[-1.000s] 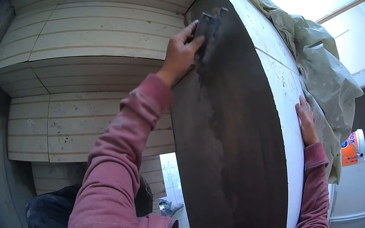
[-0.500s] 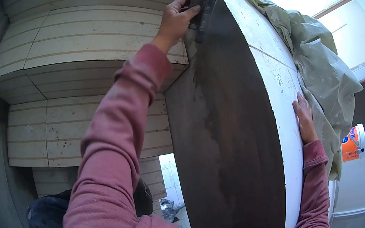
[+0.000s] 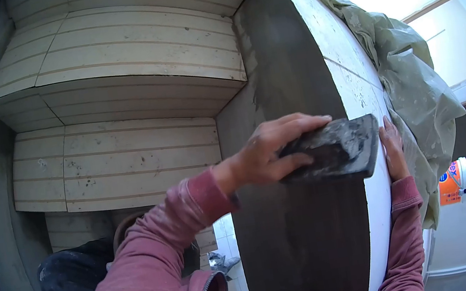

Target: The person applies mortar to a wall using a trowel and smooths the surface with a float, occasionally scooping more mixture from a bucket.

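My left hand [image 3: 281, 144] is wrapped round a dark, smeared float [image 3: 347, 152], with the thumb along its lower side. The float lies over the brown-grey coated wall face [image 3: 302, 238], and its right end reaches past that face's edge onto the white ledge [image 3: 358, 89]. How its underside meets the surface is hidden. At the right, my right hand [image 3: 393, 147] rests on the ledge's outer side with its fingers stretched out, holding nothing. The upper part of the coated face looks darker grey and smoother, with a patchy border near the steps.
Cream grooved stair treads [image 3: 143, 153] rise on the left. Crumpled plastic sheeting [image 3: 412, 80] drapes along the ledge's far side. Beyond it stands an orange and white bucket [image 3: 455, 182]. A dark bag-like shape [image 3: 72, 286] sits at lower left.
My left hand has brought the float down from the top of the coated face to its middle right, turning it crosswise. My right hand has stayed in place.
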A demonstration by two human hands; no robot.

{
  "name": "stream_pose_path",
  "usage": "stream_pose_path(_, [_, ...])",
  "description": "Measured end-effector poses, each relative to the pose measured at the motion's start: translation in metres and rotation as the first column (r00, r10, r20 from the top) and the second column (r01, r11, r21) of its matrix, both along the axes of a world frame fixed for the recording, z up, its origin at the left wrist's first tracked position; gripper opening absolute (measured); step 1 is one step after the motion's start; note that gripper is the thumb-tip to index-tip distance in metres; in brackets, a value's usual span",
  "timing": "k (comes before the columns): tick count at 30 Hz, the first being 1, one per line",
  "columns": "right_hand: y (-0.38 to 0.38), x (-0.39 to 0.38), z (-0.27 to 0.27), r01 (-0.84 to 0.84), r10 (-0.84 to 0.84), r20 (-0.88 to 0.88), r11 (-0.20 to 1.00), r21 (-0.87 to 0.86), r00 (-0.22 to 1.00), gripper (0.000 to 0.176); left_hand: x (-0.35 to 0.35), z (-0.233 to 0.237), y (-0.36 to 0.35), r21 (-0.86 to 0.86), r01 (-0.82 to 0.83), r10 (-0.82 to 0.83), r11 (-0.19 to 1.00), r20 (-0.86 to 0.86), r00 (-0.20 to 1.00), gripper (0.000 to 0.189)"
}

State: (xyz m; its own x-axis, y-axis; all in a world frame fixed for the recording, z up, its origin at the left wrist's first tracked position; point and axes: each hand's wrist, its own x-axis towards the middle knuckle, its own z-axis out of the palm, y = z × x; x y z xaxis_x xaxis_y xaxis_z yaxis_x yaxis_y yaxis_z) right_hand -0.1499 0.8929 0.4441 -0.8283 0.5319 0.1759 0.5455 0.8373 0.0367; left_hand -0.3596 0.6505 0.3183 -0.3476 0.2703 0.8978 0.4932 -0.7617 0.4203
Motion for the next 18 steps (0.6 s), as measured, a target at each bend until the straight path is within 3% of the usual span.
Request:
stream_pose_path(1, [-0.001, -0.001, 0.000, 0.020, -0.020, -0.023, 1.000, -0.019, 1.000, 0.056, 0.003, -0.003, -0.004, 0.021, 0.040, -0.041, 0.999, 0.005, 0.999, 0.046])
stream_pose_path(3, [-0.002, 0.002, 0.001, 0.047, -0.049, -0.036, 0.998, -0.039, 0.998, 0.056, -0.032, -0.013, -0.004, -0.199, 0.031, 0.045, 0.979, 0.363, 0.931, 0.047])
stream_pose_path(5, [0.003, 0.003, -0.001, 0.060, -0.070, -0.090, 0.992, -0.108, 0.993, 0.056, -0.090, -0.028, 0.031, -0.209, -0.042, 0.139, 0.977, 0.473, 0.870, 0.046])
stream_pose_path(7, [-0.002, 0.001, 0.002, 0.034, -0.042, -0.077, 0.995, -0.095, 0.996, 0.056, -0.131, -0.022, 0.057, -0.088, 0.054, 0.000, 0.995, 0.519, 0.855, 0.044])
stream_pose_path(11, [-0.003, 0.000, 0.000, 0.080, -0.093, -0.104, 0.989, -0.125, 0.990, 0.055, -0.152, -0.012, 0.078, -0.168, 0.205, -0.082, 0.964, 0.545, 0.834, 0.042])
stream_pose_path(12, [-0.002, 0.000, 0.001, 0.086, -0.100, -0.108, 0.988, -0.128, 0.989, 0.055, -0.142, -0.012, 0.078, -0.172, 0.211, -0.086, 0.962, 0.542, 0.836, 0.042])
stream_pose_path(14, [-0.001, 0.001, 0.000, 0.030, -0.035, -0.064, 0.997, -0.069, 0.997, 0.055, -0.106, -0.017, 0.067, -0.101, 0.069, -0.023, 0.993, 0.395, 0.918, 0.042])
stream_pose_path(16, [0.003, 0.002, -0.002, -0.005, 0.003, -0.050, 0.999, -0.040, 0.999, 0.054, -0.045, -0.007, 0.030, -0.152, -0.040, 0.069, 0.988, 0.197, 0.978, 0.044])
stream_pose_path(18, [0.007, 0.005, -0.006, -0.024, 0.026, -0.044, 0.999, 0.048, 0.999, 0.049, 0.023, 0.004, 0.000, -0.024, -0.083, 0.082, 0.996, -0.043, 0.996, 0.044])
